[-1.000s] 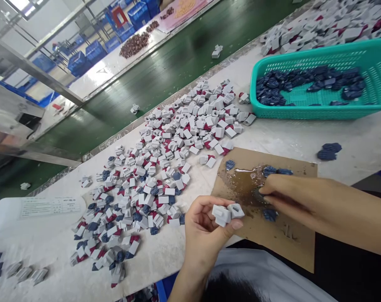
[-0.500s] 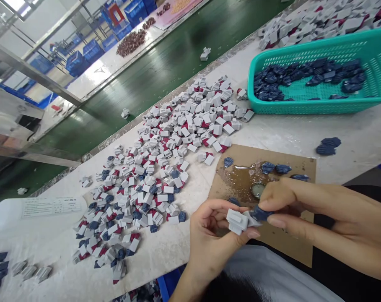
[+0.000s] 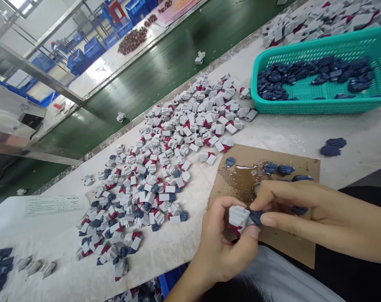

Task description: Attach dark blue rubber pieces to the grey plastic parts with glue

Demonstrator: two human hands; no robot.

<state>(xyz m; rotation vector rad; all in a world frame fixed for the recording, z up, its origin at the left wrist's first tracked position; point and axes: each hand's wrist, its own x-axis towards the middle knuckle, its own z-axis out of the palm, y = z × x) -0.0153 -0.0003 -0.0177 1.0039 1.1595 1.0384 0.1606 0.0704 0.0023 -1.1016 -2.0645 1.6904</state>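
My left hand [image 3: 223, 247] grips a small grey block with a red underside [image 3: 239, 216] between thumb and fingers, low in the middle of the view. My right hand [image 3: 291, 207] pinches a small dark blue piece [image 3: 257, 217] and holds it against the right side of that block. Both hands hover over the near edge of a brown cardboard sheet [image 3: 287, 243], which carries a wet shiny patch [image 3: 243, 180] and a few more blue pieces [image 3: 278, 169].
A big scatter of grey-and-red blocks [image 3: 177, 142] covers the white table to the left. A teal basket [image 3: 319, 105] of blue pieces stands at the back right. Two blue pieces [image 3: 332, 146] lie beside the cardboard. A green conveyor belt [image 3: 165, 71] runs behind.
My right hand lifted a blue piece off the wet cardboard and brought it to the grey block. My left hand turned the block, closed tighter on it and met the right hand.
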